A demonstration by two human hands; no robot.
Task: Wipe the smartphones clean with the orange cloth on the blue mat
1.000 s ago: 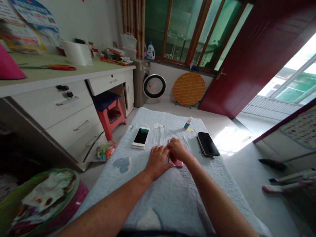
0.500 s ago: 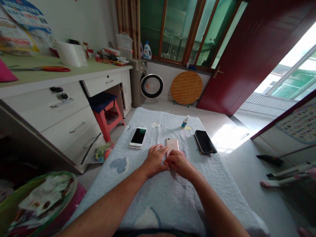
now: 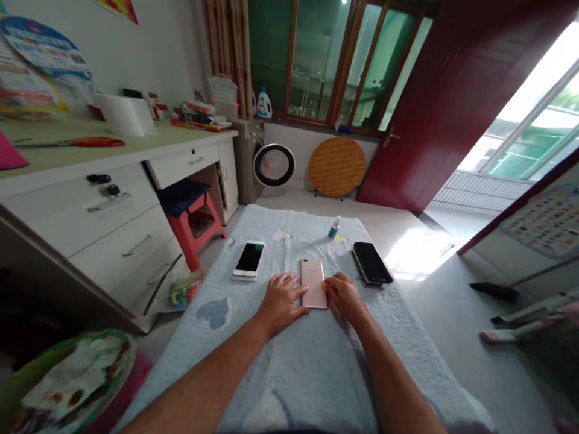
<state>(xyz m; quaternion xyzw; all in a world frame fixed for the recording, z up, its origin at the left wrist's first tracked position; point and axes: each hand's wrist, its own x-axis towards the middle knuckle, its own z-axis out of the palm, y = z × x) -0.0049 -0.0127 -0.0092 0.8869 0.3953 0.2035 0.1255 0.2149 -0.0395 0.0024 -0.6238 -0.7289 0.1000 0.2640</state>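
Note:
A rose-gold smartphone (image 3: 313, 289) lies back up on the cloth-covered table, its camera at the far left corner. My left hand (image 3: 280, 303) rests against its left side, fingers spread, with the thumb by the near left corner. At the phone's right edge, my right hand (image 3: 346, 296) is closed in a pinch on a small orange piece (image 3: 325, 285); most of that piece is hidden by the fingers. To the left lies a white phone (image 3: 249, 258) with a dark screen, stacked on another. A black phone (image 3: 372, 262) tops a stack on the right.
A small spray bottle (image 3: 334, 228) stands at the far part of the light blue tablecloth (image 3: 312, 374). Left of the table are a waste bin (image 3: 129, 367), a red stool (image 3: 192, 232) and a desk with drawers (image 3: 113, 211). A round wooden tabletop (image 3: 337, 166) leans beyond.
My right hand has moved from the phone's near left part to its right edge with the orange piece, uncovering the phone's back. My left hand stays at the left side. The camera view has shifted slightly.

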